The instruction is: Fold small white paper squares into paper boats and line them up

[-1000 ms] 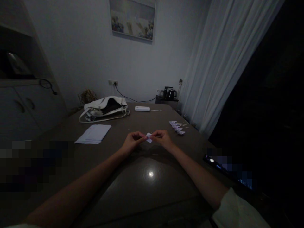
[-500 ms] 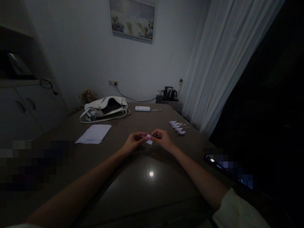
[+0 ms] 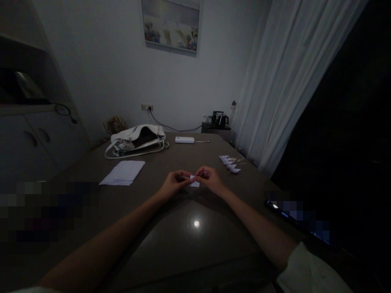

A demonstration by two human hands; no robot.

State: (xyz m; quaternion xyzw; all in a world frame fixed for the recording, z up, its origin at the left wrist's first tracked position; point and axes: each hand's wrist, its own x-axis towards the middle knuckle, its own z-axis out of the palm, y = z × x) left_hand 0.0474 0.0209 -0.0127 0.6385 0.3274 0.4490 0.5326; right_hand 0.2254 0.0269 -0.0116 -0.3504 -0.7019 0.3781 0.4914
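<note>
A small piece of white paper [image 3: 194, 184] is held between my two hands, just above the middle of the table. My left hand [image 3: 175, 183] pinches its left side between thumb and fingers. From the right, my right hand [image 3: 210, 179] pinches the same paper, the two thumbs close together. Fingers cover much of the piece, so its folds cannot be made out. Several small folded paper shapes [image 3: 229, 163] with pointed tips lie in a row beyond my right hand. To the left rests a stack of white paper sheets [image 3: 124, 172].
On the brown table [image 3: 171, 252], a white handbag [image 3: 137, 140] sits at the back left. A white power bank [image 3: 184, 140] with a short cable lies at the back. A lit phone [image 3: 296, 221] is near the right edge. A black kettle [image 3: 222, 119] stands beyond the table.
The paper between my fingers has turned a little, its lower edge now lying more level. Both hands keep their pinch in nearly the same place. The view has shifted slightly.
</note>
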